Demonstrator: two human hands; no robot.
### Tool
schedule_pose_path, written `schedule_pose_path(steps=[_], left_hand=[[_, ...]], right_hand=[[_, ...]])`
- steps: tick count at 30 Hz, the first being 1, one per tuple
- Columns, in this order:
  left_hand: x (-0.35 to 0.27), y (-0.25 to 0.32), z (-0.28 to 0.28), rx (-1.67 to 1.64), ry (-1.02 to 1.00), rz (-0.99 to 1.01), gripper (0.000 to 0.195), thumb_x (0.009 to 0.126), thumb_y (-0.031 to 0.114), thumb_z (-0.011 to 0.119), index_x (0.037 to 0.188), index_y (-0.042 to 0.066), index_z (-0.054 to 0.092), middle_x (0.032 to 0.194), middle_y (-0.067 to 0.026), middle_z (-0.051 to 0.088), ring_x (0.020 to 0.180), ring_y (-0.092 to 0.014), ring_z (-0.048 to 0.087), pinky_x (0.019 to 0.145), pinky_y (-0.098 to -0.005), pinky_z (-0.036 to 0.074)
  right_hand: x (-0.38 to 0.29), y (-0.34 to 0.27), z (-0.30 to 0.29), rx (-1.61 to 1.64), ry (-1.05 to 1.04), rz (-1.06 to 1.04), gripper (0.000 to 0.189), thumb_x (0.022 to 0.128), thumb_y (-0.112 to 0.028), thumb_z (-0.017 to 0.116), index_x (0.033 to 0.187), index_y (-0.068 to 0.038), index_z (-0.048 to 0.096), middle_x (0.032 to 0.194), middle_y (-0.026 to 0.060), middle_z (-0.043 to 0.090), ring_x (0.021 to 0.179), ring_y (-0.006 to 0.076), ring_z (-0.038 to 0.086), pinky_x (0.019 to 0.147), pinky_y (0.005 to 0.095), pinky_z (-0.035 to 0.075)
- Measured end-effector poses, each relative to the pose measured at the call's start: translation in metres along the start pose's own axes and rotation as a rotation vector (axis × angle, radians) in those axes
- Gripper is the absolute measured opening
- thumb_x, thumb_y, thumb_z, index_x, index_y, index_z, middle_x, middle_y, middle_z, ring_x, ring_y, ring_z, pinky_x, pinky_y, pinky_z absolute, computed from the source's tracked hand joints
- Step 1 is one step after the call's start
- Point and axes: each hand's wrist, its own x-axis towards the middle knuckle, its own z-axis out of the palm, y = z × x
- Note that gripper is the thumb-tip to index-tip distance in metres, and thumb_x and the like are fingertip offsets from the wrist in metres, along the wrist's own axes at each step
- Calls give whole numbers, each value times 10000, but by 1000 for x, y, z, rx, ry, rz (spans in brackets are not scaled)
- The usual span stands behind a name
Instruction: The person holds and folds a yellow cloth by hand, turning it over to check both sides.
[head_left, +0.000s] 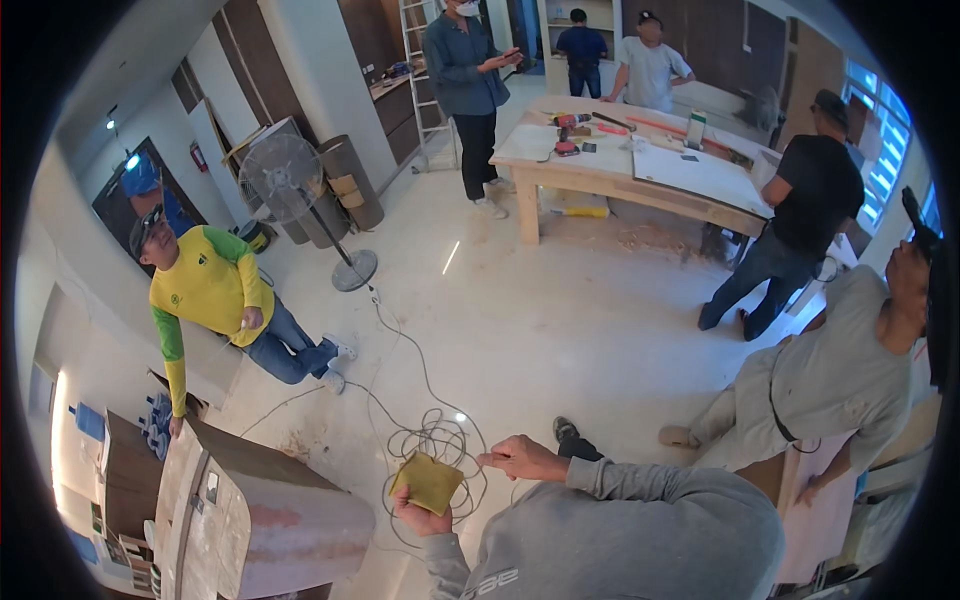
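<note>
In my left hand (422, 512) is a folded yellow sheet (429, 482), perhaps sandpaper or cloth, gripped at its lower left corner. To the right of it my right hand (526, 457) is raised in the air, its fingers curled together and no object visible in them. Both hands come out of grey sleeves. Beyond and below the sheet, a tangled cable (427, 435) lies in loops on the floor. Left of my left hand stands a round-cornered counter (300, 532) with a patchy pinkish surface.
A pedestal fan (354, 271) stands ahead, its cable running over the pale floor (525, 345). A wooden worktable (577, 166) carries a red drill (571, 120) and other tools. A person in yellow (214, 281) leans on the counter; a person in grey (832, 375) is at right. Several others stand farther off.
</note>
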Motion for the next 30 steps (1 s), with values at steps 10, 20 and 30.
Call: schedule_pose_path(steps=[10, 20, 30], left_hand=[[2, -59, 26, 101, -106, -192, 504, 870, 232, 542, 1337, 60, 626, 1278, -103, 678, 1192, -283, 647, 1032, -427, 523], [-17, -78, 27, -74, -269, -215, 410, 1072, 317, 392, 1324, 81, 613, 1328, -103, 650, 1247, -283, 610, 1080, -460, 497], [-19, -75, 22, -232, -264, -349, 542, 970, 279, 502, 1481, 107, 552, 1501, -96, 575, 1399, -258, 515, 1208, -447, 369]], right_hand=[[4, -42, 15, -215, 174, -595, 335, 1016, -182, 659, 1317, -58, 581, 1352, 139, 588, 1178, 292, 616, 976, 395, 514], [29, 1, 44, -319, -2, -796, 682, 1116, -353, 480, 1685, -102, 198, 1689, 167, 295, 1528, 365, 329, 1235, 457, 305], [34, 7, 32, -497, 7, -615, 619, 1123, -460, 420, 1650, -152, 323, 1702, 126, 303, 1556, 325, 309, 1273, 479, 258]])
